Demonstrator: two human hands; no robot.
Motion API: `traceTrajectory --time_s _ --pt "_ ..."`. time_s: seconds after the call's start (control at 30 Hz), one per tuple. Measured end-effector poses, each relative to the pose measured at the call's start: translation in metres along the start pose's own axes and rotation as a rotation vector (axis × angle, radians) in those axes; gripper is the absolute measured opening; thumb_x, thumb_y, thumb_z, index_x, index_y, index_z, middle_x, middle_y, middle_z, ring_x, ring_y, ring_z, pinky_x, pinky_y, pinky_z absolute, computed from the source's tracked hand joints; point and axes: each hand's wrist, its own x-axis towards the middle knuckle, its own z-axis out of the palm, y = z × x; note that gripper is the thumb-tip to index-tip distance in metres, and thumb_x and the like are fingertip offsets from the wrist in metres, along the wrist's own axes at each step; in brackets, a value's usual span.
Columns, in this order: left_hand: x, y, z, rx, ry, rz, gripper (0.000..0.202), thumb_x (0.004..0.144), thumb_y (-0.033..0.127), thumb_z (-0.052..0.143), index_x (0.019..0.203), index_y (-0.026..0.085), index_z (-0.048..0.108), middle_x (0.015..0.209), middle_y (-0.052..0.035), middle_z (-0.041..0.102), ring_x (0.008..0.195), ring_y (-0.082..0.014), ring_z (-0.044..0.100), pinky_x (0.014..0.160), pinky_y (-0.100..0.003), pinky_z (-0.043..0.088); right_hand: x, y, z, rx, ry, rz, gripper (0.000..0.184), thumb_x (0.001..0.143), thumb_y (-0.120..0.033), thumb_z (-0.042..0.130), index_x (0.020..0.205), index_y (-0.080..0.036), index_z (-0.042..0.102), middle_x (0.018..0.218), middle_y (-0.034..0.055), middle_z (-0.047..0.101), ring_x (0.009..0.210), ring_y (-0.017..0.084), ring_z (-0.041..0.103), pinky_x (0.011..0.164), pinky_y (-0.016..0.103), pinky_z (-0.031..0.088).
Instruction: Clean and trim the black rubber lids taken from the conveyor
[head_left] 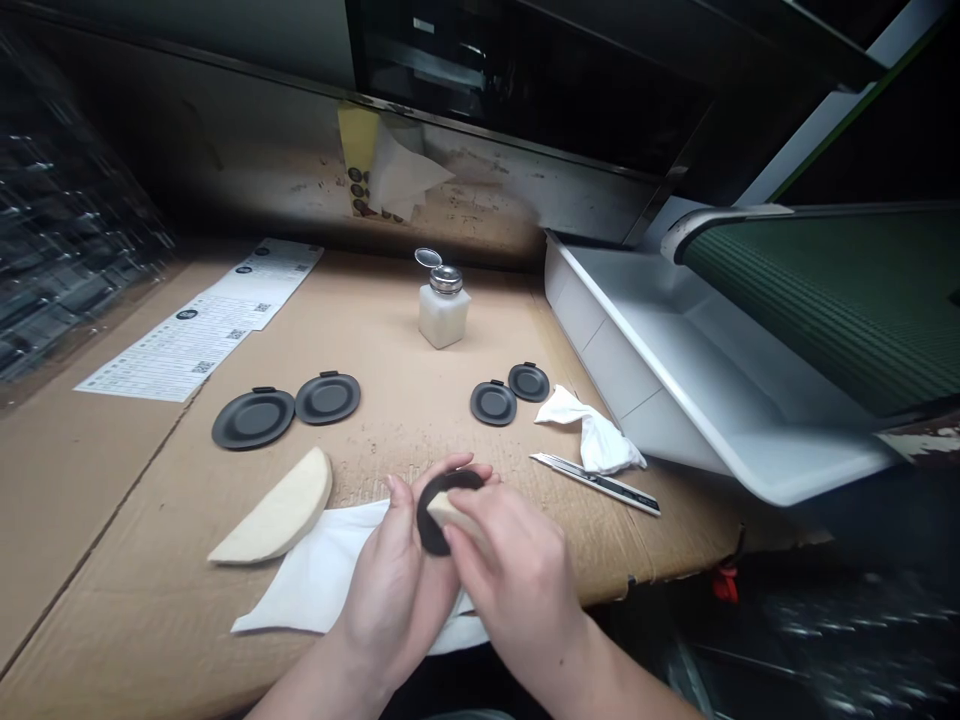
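A thin black disc [433,525] is sitting upright in the left hand [384,572], just above a white paper wipe [315,572] near the table's front edge. The left fingers are curling around its far rim, lying close together. It looks light and stiff, probably moulded plastic, and its rim seems the safest place to take hold, though a smooth face could prove slippery. The right hand [517,570] is pinching a pale foam wedge [451,514], its fingers pressed together and pushing the wedge against the disc's face. The wedge looks soft and likely to give under pressure; the right thumb is hidden, so its grip is uncertain.

Taking the disc as the clock's centre, a half-round foam pad [274,510] is lying at 9 o'clock and two larger tabbed discs [253,418] are resting at 10. A pump bottle [442,310] is standing at 12, with two smaller discs [493,403] sitting at 1. A crumpled cloth [592,435] is lying at 2, and a snap-off utility knife [596,483] is resting nearer 3.
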Motion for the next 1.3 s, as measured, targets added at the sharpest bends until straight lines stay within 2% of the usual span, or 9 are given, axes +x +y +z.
traceTrajectory --time_s 0.1,0.23,0.43,0.53,0.67,0.8,1.0,1.17,1.3 --pt "0.000 0.000 0.000 0.018 0.011 -0.002 0.050 0.084 0.054 0.039 0.102 0.014 0.063 0.105 -0.0126 0.066 0.114 -0.0264 0.050 0.101 -0.038 0.032 -0.003 -0.003 0.003 0.005 -0.026 -0.022 0.017 0.084 -0.015 0.051 0.098 -0.016 0.061 0.080 0.0048 0.064 0.074 0.015 0.060 0.070 0.029 0.051" --pt "0.000 0.000 0.001 0.005 0.008 -0.003 0.046 0.086 0.051 0.039 0.102 0.016 0.064 0.106 -0.0104 0.065 0.111 -0.0253 0.052 0.101 -0.038 0.032 0.001 -0.001 0.002 -0.021 0.007 -0.047 0.017 0.085 -0.015 0.050 0.097 -0.016 0.061 0.082 0.0052 0.065 0.077 0.015 0.060 0.074 0.030 0.050" --pt "-0.002 0.001 0.000 0.024 0.038 -0.024 0.051 0.084 0.054 0.039 0.104 0.015 0.064 0.104 -0.0119 0.066 0.106 -0.0271 0.055 0.099 -0.043 0.034 -0.002 -0.006 0.002 -0.179 0.003 -0.227 0.019 0.082 -0.012 0.053 0.098 -0.013 0.062 0.070 0.0041 0.063 0.061 0.014 0.055 0.054 0.027 0.045" --pt "0.000 0.001 -0.001 0.001 0.021 -0.027 0.051 0.085 0.054 0.036 0.104 0.016 0.064 0.104 -0.0106 0.066 0.107 -0.0255 0.054 0.101 -0.040 0.032 0.008 0.001 0.001 -0.263 -0.023 -0.297 0.022 0.082 -0.013 0.053 0.103 -0.013 0.061 0.073 0.0042 0.063 0.064 0.015 0.054 0.055 0.028 0.043" --pt "0.000 0.001 -0.001 -0.045 0.011 -0.025 0.049 0.088 0.051 0.033 0.099 0.017 0.065 0.104 -0.0083 0.066 0.112 -0.0233 0.051 0.103 -0.036 0.030 0.015 0.006 -0.001 -0.254 -0.069 -0.273 0.022 0.084 -0.014 0.050 0.104 -0.014 0.061 0.076 0.0045 0.063 0.068 0.015 0.053 0.059 0.027 0.043" --pt "-0.002 0.001 -0.002 -0.018 -0.014 -0.031 0.054 0.084 0.056 0.036 0.098 0.013 0.066 0.099 -0.0108 0.066 0.110 -0.0253 0.052 0.102 -0.037 0.031 0.013 0.003 -0.003 -0.209 -0.156 -0.326 0.022 0.084 -0.014 0.050 0.104 -0.014 0.060 0.070 0.0027 0.060 0.065 0.014 0.053 0.058 0.027 0.043" --pt "-0.001 0.002 -0.002 -0.032 -0.003 -0.035 0.048 0.087 0.051 0.034 0.096 0.016 0.066 0.105 -0.0082 0.065 0.114 -0.0245 0.049 0.103 -0.037 0.030 0.019 0.004 -0.002 -0.238 -0.116 -0.299 0.021 0.086 -0.015 0.047 0.103 -0.014 0.060 0.077 0.0038 0.062 0.073 0.014 0.055 0.064 0.025 0.045" --pt "-0.001 0.001 -0.002 0.008 -0.004 -0.048 0.056 0.084 0.058 0.036 0.099 0.013 0.066 0.105 -0.0116 0.064 0.112 -0.0286 0.049 0.102 -0.040 0.030 0.018 0.004 -0.005 -0.211 -0.210 -0.357 0.019 0.086 -0.016 0.047 0.100 -0.014 0.060 0.071 0.0024 0.059 0.068 0.014 0.053 0.060 0.026 0.044" --pt "0.000 0.000 -0.002 -0.016 0.002 -0.037 0.051 0.088 0.051 0.032 0.088 0.015 0.067 0.103 -0.0087 0.065 0.112 -0.0258 0.050 0.102 -0.039 0.031 0.026 0.008 -0.001 -0.233 -0.140 -0.309 0.019 0.088 -0.016 0.045 0.098 -0.015 0.061 0.075 0.0031 0.061 0.074 0.013 0.054 0.064 0.025 0.044"
